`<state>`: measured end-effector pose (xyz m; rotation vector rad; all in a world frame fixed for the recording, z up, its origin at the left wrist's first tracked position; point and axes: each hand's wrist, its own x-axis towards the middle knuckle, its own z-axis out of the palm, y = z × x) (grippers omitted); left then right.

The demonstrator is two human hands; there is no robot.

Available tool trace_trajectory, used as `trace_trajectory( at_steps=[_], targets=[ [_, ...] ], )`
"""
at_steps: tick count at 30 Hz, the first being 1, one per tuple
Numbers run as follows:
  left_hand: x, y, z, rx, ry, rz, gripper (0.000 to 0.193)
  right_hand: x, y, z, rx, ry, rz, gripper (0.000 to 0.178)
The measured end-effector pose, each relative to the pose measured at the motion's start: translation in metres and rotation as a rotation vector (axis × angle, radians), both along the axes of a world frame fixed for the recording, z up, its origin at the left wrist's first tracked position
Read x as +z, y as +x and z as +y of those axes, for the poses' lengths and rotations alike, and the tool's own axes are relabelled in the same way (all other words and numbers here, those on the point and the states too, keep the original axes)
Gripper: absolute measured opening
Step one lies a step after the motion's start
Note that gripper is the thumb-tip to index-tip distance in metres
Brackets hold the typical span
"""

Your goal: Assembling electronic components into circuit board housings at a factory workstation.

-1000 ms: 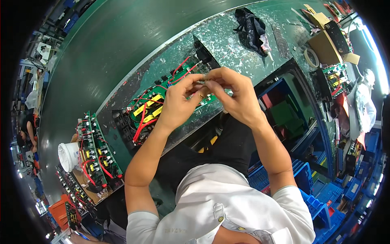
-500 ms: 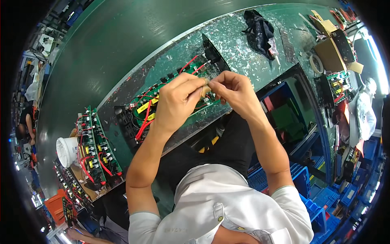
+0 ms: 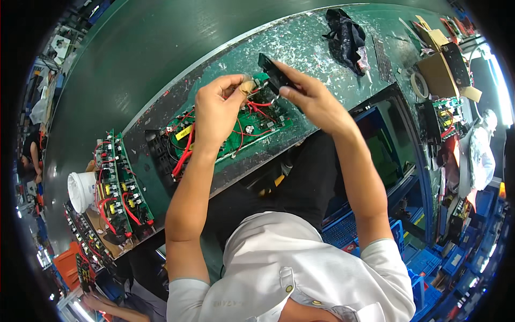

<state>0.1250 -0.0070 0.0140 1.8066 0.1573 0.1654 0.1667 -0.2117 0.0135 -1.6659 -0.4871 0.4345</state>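
Note:
My right hand is closed around the edge of a black end panel, which stands tilted at the far right end of a green circuit board. In my left hand, thumb and finger pinch a small tan piece, perhaps tape, just left of that panel. Red wires run along the board toward the panel. At the board's left end are thick red cables, a yellow-wrapped part and a black slotted end piece. My left hand and forearm hide part of the board.
More wired boards stand at the left beside a white bucket. A black cloth lies on the far bench, with a tape roll and cardboard box rightward. Blue crates sit lower right. Other people are at the left.
My hands have moved apart from their shared pinch above the board. The right one has taken hold of the black end panel; the left has shifted up and left.

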Motion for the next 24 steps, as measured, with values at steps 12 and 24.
trace_trajectory(
  at_steps=[12, 24],
  targets=[
    [-0.004, 0.009, -0.007, -0.081, 0.255, -0.099, 0.017, -0.010, -0.029, 0.006, -0.078, 0.154, 0.085, 0.051],
    [-0.005, 0.007, -0.009, -0.072, 0.230, -0.115, 0.016, -0.014, -0.028, 0.007, -0.097, 0.203, 0.071, 0.050]
  ],
)
